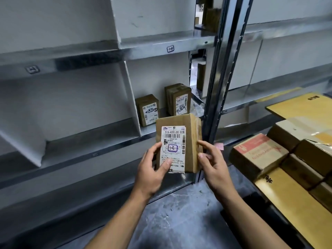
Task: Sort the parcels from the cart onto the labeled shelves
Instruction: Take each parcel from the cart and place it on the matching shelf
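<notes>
Two hands, left (152,169) and right (214,165), grasp parcel (190,141); label (173,149) reads "516-K20-00 028".

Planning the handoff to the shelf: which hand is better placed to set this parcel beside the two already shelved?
Probably the left hand: its thumb lies across the parcel face, nearer the bay. The right hand only pinches an edge.

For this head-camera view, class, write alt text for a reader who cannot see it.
Both hands, left hand and right hand, hold a small brown parcel upright, label facing the camera, before grey metal shelves. Two parcels stand on one shelf; stacked boxes sit at right.
</notes>
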### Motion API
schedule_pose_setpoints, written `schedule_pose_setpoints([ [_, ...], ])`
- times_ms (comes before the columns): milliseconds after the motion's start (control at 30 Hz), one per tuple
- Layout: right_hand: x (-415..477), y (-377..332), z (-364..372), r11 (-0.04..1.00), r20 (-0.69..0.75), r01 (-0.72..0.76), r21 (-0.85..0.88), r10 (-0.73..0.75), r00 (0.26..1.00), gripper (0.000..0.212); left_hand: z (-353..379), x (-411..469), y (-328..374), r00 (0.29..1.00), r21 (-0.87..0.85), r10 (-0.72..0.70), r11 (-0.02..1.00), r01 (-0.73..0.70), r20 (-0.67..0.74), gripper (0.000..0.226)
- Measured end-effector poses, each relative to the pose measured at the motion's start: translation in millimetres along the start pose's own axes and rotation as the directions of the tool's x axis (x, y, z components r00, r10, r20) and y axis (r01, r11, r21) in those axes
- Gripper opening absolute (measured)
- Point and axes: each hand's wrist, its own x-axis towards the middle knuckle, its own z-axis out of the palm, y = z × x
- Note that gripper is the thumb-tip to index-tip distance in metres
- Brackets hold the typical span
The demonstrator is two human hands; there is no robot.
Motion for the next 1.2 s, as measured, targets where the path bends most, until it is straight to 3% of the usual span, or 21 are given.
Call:
schedule_pose_setpoints([
  [300,17,-43,19,0.998,0.118,0.022,0.067,-0.030,0.993,0.066,-20,13,25,0.966,0.197,0.236,0.957,-0.213,-0.102,0.055],
  [500,33,-61,35,0.993,0.047,0.103,0.058,-0.106,0.993,0.062,-28,22,41,0.923,0.269,0.357,0.912,-0.311,-0.144,0.055],
  [767,61,-81,43,0.974,0.089,0.132,0.185,-0.150,0.985,0.068,-46,46,66,0.894,0.330,0.433,0.865,-0.377,-0.115,0.056],
  [1000,100,-103,70,0.948,0.170,0.184,0.258,-0.232,0.958,0.064,-88,63,90,0.867,0.504,0.477,0.789,-0.351,-0.144,0.050],
  [1200,136,-139,119,0.908,0.237,0.264,0.326,-0.349,0.907,0.070,-162,66,109,0.744,0.750,0.606,0.622,-0.224,-0.281,0.038],
])
